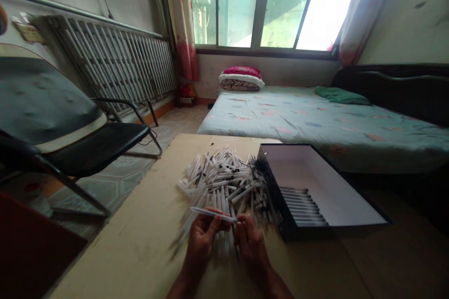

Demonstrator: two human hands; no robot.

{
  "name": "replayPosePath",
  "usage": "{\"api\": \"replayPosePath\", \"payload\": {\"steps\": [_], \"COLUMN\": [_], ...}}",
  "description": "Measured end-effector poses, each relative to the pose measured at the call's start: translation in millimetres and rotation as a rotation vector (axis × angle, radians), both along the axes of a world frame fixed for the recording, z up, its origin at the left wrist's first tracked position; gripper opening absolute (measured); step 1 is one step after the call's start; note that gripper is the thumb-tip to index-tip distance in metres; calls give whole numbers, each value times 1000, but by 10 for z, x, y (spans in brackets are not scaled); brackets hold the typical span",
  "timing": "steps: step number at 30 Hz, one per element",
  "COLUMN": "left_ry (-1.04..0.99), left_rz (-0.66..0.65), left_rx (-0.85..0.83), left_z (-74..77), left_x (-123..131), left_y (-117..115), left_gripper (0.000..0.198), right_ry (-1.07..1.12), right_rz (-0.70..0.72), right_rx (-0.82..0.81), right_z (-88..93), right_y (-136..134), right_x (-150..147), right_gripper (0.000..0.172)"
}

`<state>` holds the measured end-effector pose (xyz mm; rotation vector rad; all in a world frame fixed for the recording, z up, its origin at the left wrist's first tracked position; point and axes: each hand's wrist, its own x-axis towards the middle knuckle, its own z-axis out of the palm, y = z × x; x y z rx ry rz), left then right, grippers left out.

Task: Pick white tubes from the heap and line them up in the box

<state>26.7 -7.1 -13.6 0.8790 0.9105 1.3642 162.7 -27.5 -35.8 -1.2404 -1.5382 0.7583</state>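
While the left hand (pixel 203 230) and right hand (pixel 249 236) pinch one pen (pixel 209 213), the box (pixel 345 196) holds a row of pens (pixel 303 208). Bare table (pixel 133 233) runs to the left edge.

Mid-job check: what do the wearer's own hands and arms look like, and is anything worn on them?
The left hand and right hand are both ungloved. The visible stretches of the left forearm and right forearm show no sleeve, watch or bracelet. Rings or small markings can't be ruled out.
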Motion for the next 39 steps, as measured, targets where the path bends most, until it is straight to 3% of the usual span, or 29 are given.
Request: {"api": "replayPosePath", "payload": {"steps": [4, 9, 17, 24, 30, 33, 36, 39], "left_ry": [28, 21, 18, 42, 107, 122, 180, 292], "left_rz": [-23, 21, 5, -13, -63, -58, -65, -78], "left_rx": [9, -15, -6, 27, 53, 57, 81, 114], "left_z": [23, 38, 48, 13, 23, 36, 55, 82], "left_x": [1, 4, 10, -5, -16, -14, 12, 71], "left_y": [-10, -12, -16, -13, -26, -29, -41, -66], "left_gripper": [16, 19, 18, 14, 12, 13, 14, 16], "right_ry": [-14, -7, -6, -19, -66, -95, -132, -194], "right_rz": [-2, -30, -7, 6, -32, -58, -64, -9], "right_rx": [0, 42, -13, 23, 18, 56, 141, 266], "right_z": [-21, -15, 2, 35, -40, -31, 29, 49], "right_y": [13, 21, -4, 0, -5, -15, -24, -20], "right_x": [7, -14, -1, 2, 9, 15, 18, 16], "right_gripper": [32, 23, 32, 28, 32, 34, 24, 33]}}
